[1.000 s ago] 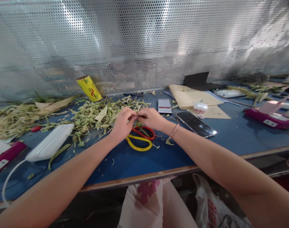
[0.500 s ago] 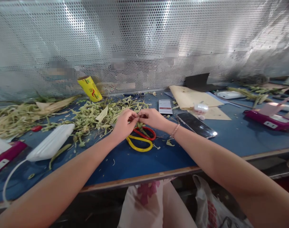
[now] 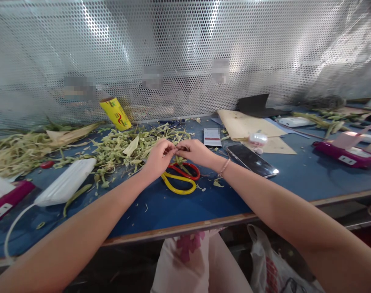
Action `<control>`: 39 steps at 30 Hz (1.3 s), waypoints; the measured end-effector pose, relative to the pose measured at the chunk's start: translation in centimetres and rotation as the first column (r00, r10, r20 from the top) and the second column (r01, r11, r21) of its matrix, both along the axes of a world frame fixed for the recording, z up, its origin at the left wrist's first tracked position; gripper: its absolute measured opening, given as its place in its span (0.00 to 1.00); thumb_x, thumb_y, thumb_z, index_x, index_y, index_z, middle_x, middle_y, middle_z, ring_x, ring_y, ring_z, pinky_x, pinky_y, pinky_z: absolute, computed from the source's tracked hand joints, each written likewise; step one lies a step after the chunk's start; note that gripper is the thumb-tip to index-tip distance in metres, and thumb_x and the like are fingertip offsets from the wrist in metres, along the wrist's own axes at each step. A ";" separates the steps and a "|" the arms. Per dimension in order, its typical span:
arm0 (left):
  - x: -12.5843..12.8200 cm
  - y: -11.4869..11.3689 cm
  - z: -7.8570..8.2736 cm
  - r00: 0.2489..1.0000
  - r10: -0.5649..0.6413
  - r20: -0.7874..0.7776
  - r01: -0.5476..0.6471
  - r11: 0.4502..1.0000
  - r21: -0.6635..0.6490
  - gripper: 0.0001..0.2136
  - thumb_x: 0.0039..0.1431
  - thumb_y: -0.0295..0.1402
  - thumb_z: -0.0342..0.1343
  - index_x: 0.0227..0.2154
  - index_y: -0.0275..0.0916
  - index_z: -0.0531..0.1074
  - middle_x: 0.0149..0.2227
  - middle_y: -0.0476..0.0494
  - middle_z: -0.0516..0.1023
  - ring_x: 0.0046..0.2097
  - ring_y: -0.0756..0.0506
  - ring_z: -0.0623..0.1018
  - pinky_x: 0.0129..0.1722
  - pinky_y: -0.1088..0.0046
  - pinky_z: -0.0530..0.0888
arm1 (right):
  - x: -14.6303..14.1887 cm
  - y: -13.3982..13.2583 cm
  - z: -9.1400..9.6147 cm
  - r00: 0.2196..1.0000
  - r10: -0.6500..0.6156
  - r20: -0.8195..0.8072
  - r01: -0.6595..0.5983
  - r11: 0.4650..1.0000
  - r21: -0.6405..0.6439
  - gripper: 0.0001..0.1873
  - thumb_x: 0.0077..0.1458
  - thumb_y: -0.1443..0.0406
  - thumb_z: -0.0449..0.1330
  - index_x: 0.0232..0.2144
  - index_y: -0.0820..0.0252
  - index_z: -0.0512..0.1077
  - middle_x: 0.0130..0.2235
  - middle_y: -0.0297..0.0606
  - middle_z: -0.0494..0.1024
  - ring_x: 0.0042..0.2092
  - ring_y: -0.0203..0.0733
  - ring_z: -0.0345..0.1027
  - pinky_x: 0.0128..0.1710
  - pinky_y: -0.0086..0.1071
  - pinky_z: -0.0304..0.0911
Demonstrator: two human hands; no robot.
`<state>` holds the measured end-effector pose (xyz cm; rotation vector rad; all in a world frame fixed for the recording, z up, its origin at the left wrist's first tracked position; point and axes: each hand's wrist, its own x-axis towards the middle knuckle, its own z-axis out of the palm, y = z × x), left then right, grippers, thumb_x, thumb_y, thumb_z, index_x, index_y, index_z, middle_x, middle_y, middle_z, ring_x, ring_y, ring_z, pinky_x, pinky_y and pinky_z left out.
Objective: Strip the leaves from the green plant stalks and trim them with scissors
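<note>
My left hand (image 3: 158, 159) and my right hand (image 3: 196, 152) meet fingertip to fingertip over the blue table (image 3: 179, 203). Both pinch a small green plant piece (image 3: 177, 151) between them, most of it hidden by the fingers. Right under the hands lie scissors (image 3: 181, 177) with one yellow and one red handle loop. A heap of green and pale plant trimmings (image 3: 127, 147) spreads behind and left of my left hand. A thin bracelet sits on my right wrist.
A yellow roll (image 3: 115, 114) leans on the perforated metal screen (image 3: 185, 53). A white mask (image 3: 65, 187) lies left, a dark phone (image 3: 252, 160) and brown paper (image 3: 246, 126) right. Magenta devices sit at the far left (image 3: 8, 199) and right (image 3: 344, 153). Plastic bags (image 3: 273, 264) hang below the table edge.
My hands stay pinched together over the scissors, with only small finger movements. Nothing else on the table has moved.
</note>
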<state>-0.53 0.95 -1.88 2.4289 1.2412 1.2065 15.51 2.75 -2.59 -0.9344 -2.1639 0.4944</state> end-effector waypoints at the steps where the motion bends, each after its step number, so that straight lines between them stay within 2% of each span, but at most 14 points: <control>1: 0.0 0.0 0.0 1.000 0.006 0.010 -0.006 1.000 -0.022 0.05 0.51 0.25 0.50 0.23 0.37 0.63 0.26 0.50 0.65 0.29 0.52 0.67 0.30 0.74 0.68 | 0.1 -0.1 0.1 1.000 -0.004 0.003 0.004 1.000 -0.011 0.08 0.49 0.64 0.55 0.22 0.63 0.67 0.22 0.30 0.65 0.26 0.30 0.56 0.28 0.26 0.50; 6: -0.2 0.2 -0.1 0.999 -0.019 0.049 0.026 0.989 -0.145 0.03 0.53 0.28 0.49 0.25 0.38 0.63 0.23 0.51 0.66 0.26 0.51 0.68 0.28 0.73 0.67 | 0.3 -0.3 0.3 0.994 0.053 -0.094 -0.067 0.985 -0.159 0.06 0.48 0.65 0.55 0.26 0.63 0.67 0.22 0.30 0.67 0.24 0.30 0.60 0.27 0.26 0.54; 12: -0.4 0.3 0.0 0.999 -0.016 -0.034 0.014 0.999 -0.035 0.02 0.52 0.28 0.51 0.26 0.38 0.65 0.26 0.49 0.69 0.29 0.51 0.69 0.29 0.73 0.68 | 0.4 -0.1 0.2 0.984 0.065 -0.165 -0.103 0.965 -0.240 0.07 0.47 0.63 0.57 0.25 0.63 0.67 0.23 0.30 0.66 0.24 0.30 0.59 0.27 0.27 0.57; 19: -0.5 0.2 0.2 0.993 0.001 -0.122 0.006 0.998 0.055 0.03 0.53 0.28 0.50 0.25 0.38 0.65 0.26 0.49 0.69 0.30 0.50 0.69 0.31 0.73 0.68 | 0.7 0.3 0.0 0.940 0.182 -0.289 -0.281 0.893 -0.352 0.03 0.47 0.70 0.53 0.29 0.63 0.65 0.27 0.32 0.67 0.29 0.30 0.61 0.31 0.28 0.62; 26: -0.6 0.4 0.0 0.992 -0.011 -0.124 0.020 0.997 0.071 0.03 0.53 0.27 0.50 0.26 0.38 0.64 0.27 0.48 0.68 0.31 0.50 0.69 0.32 0.73 0.68 | 0.7 0.3 -0.1 0.955 0.166 -0.245 -0.242 0.915 -0.324 0.03 0.47 0.68 0.54 0.28 0.63 0.65 0.26 0.30 0.64 0.27 0.29 0.58 0.30 0.27 0.59; 33: -0.6 0.3 0.1 0.990 -0.003 -0.142 0.011 0.998 0.057 0.02 0.54 0.27 0.49 0.26 0.38 0.64 0.28 0.48 0.68 0.31 0.50 0.69 0.32 0.73 0.68 | 0.7 0.1 0.1 0.949 0.186 -0.253 -0.266 0.903 -0.337 0.05 0.46 0.65 0.55 0.27 0.63 0.65 0.26 0.30 0.63 0.28 0.30 0.57 0.30 0.27 0.57; 39: -0.5 0.3 -0.1 0.993 -0.023 -0.118 0.032 0.996 0.079 0.02 0.53 0.28 0.49 0.26 0.38 0.64 0.28 0.48 0.68 0.31 0.50 0.69 0.32 0.73 0.68 | 0.4 0.1 0.0 0.986 0.073 -0.152 -0.114 0.954 -0.277 0.06 0.46 0.63 0.54 0.25 0.63 0.65 0.24 0.30 0.64 0.26 0.31 0.56 0.28 0.27 0.54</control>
